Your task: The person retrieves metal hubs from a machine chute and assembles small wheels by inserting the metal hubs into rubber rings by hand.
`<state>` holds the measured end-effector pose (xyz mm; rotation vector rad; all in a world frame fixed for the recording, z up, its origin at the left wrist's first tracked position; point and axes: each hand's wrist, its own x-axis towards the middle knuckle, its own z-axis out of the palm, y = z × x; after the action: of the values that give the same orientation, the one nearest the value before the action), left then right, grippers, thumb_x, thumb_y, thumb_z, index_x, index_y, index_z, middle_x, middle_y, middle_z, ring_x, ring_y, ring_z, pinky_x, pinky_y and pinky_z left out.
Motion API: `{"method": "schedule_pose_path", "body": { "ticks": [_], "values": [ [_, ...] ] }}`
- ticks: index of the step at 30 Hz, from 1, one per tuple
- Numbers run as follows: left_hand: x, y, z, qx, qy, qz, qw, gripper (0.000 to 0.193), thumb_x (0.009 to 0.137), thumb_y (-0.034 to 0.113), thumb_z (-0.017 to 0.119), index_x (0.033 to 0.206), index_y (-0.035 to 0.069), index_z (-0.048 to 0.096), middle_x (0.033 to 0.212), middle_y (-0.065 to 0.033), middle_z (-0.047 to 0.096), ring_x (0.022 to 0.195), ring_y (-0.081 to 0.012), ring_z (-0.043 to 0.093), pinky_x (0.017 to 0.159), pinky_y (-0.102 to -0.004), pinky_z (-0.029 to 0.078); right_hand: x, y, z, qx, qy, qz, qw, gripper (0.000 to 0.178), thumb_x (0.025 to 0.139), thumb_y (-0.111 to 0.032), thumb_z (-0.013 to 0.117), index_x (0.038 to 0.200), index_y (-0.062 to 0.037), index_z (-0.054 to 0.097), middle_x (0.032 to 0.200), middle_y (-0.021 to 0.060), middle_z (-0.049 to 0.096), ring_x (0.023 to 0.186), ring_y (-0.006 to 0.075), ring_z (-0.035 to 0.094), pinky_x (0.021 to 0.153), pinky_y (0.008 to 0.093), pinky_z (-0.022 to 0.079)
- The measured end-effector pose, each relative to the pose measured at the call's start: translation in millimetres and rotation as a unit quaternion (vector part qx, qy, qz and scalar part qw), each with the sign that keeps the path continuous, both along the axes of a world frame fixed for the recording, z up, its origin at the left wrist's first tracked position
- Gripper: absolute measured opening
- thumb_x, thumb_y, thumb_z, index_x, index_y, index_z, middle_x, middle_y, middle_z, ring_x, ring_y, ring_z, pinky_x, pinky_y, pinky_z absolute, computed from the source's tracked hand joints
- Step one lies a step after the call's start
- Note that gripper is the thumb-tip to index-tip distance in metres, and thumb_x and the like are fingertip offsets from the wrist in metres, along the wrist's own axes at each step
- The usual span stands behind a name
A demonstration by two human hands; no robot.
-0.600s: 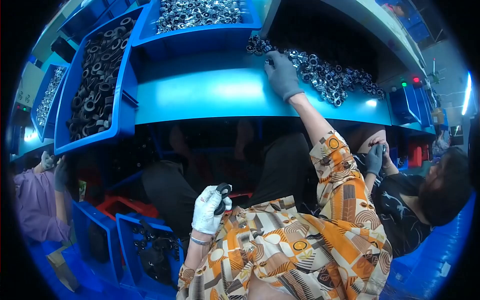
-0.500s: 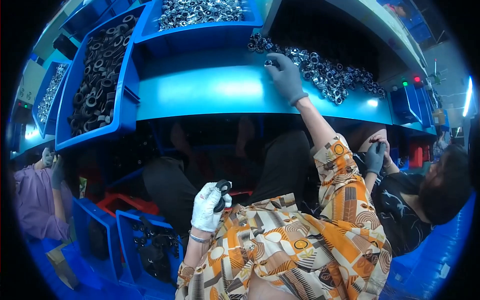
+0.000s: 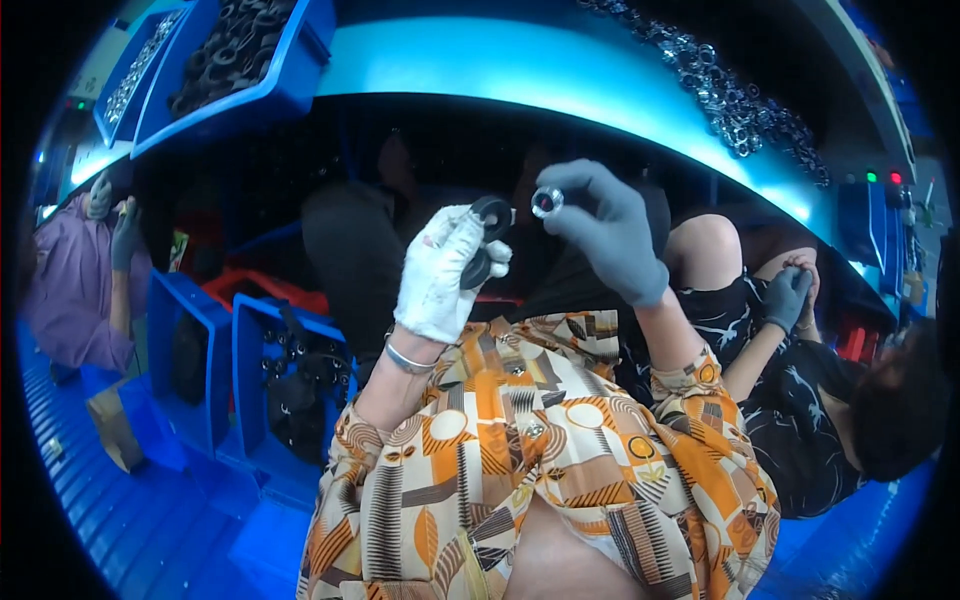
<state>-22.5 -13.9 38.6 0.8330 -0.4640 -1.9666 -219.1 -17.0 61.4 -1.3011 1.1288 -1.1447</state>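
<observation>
My left hand (image 3: 440,268), in a white glove, grips a black rubber ring (image 3: 492,214) between thumb and fingers. A second black ring (image 3: 476,268) sits lower in the same grip, partly covered by the fingers. My right hand (image 3: 612,225), gloved in grey, pinches a small shiny metal ring (image 3: 547,202) with a dark opening. The metal ring is held a short gap to the right of the upper black ring, not touching it. Both hands are above my lap, short of the bench.
Across the front runs a blue-green bench (image 3: 470,62) with a pile of shiny metal rings (image 3: 735,105). A blue bin (image 3: 318,50) of black rings stands at far left. Low on the left is a blue crate (image 3: 243,390) with black parts. Co-workers sit on either side.
My right hand has come back from the metal pile toward my lap, carrying a metal ring. My left hand has risen to meet it, still holding the black rings. The view has tilted downward.
</observation>
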Motion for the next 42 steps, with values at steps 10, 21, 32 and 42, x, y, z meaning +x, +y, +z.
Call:
{"method": "schedule_pose_path", "body": {
  "ticks": [10, 21, 32, 42],
  "values": [
    [-11, 29, 8, -0.055, -0.177, -0.050, 0.982, 0.010, 0.095, 0.011, 0.054, 0.102, 0.003, 0.056, 0.083, -0.0053, 0.062, 0.067, -0.0114, 0.060, 0.060, -0.0228, 0.049, 26, 34, -2, -0.115, 0.158, -0.004, 0.981, 0.029, 0.073, -0.001, 0.074, 0.100, -0.0032, 0.062, 0.084, 0.0080, 0.058, 0.066, 0.0158, 0.058, 0.059, 0.0242, 0.046],
    [-16, 38, 26, -0.105, -0.263, -0.054, 0.957, 0.014, 0.094, 0.013, 0.058, 0.106, 0.006, 0.058, 0.091, -0.0011, 0.062, 0.076, -0.0048, 0.059, 0.058, -0.0170, 0.046, 23, 47, -22, -0.304, 0.198, -0.066, 0.930, 0.034, 0.073, -0.008, 0.078, 0.101, -0.0065, 0.060, 0.081, 0.0058, 0.058, 0.067, 0.0164, 0.057, 0.058, 0.0246, 0.046],
    [-16, 40, 28, -0.090, -0.297, -0.058, 0.949, 0.012, 0.094, 0.014, 0.058, 0.102, 0.006, 0.058, 0.084, 0.0002, 0.062, 0.067, -0.0018, 0.055, 0.054, -0.0153, 0.042, 24, 52, -29, -0.272, 0.186, -0.074, 0.941, 0.031, 0.075, -0.006, 0.074, 0.102, -0.0069, 0.061, 0.083, 0.0077, 0.056, 0.070, 0.0198, 0.056, 0.059, 0.0286, 0.045],
    [-17, 36, 24, -0.117, -0.316, -0.104, 0.936, 0.011, 0.095, 0.010, 0.054, 0.104, 0.004, 0.056, 0.081, -0.0028, 0.065, 0.063, -0.0047, 0.059, 0.051, -0.0166, 0.041, 23, 56, -44, -0.233, 0.134, -0.093, 0.959, 0.027, 0.075, -0.001, 0.073, 0.099, -0.0063, 0.061, 0.082, 0.0064, 0.053, 0.069, 0.0183, 0.054, 0.062, 0.0271, 0.045]
  ]
}}
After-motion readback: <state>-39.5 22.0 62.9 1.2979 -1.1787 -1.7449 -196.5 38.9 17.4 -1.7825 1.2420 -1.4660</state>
